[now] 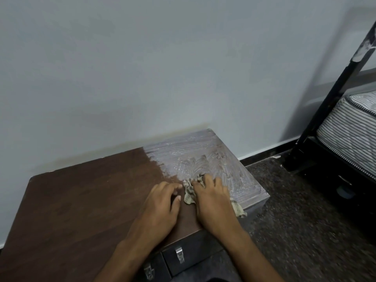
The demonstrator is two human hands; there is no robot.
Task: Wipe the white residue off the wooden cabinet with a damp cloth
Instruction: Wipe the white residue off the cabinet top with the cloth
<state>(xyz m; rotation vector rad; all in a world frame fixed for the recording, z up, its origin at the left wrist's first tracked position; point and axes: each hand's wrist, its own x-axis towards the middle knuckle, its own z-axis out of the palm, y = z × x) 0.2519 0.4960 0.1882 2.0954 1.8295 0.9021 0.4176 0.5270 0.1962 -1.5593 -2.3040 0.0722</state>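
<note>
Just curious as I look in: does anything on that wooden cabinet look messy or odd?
Yes. White residue smears the right part of the cabinet top in swirled streaks, while the left part is clean brown wood. A yellowish stain runs along the wall above it.

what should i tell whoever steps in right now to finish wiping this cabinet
Right hand presses the crumpled cloth onto the cabinet top at the edge of the white residue. Left hand rests flat on the clean wood beside it.
Done: the left part is bare brown.
Left: the far right part, out to the right edge, is streaked white.
</note>
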